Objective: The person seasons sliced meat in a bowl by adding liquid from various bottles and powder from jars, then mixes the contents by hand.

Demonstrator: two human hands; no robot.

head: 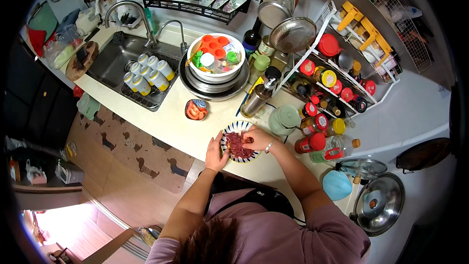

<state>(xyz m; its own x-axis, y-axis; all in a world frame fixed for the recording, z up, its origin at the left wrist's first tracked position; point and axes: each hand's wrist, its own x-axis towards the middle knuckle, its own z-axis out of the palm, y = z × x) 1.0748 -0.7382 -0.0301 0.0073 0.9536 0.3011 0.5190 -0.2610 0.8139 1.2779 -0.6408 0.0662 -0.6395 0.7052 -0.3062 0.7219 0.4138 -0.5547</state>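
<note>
A round plate (237,125) with a blue-striped rim sits near the counter's front edge. Sliced raw red meat (238,145) covers its middle. My left hand (216,154) holds the plate's left side, with the thumb over the near rim. The fingers of my right hand (258,140) are curled into the meat from the right, and their tips are partly hidden. Beyond the plate to the left is a small bowl of red cut pieces (196,110), apparently tomato.
Behind stand stacked basins (216,84) and a steel bottle (256,99). A green lidded jar (285,119) is close to my right hand, beside a rack (340,77) of jars. Several cans (146,75) stand in the sink (110,57) at left. Pot lids (379,203) lean at right.
</note>
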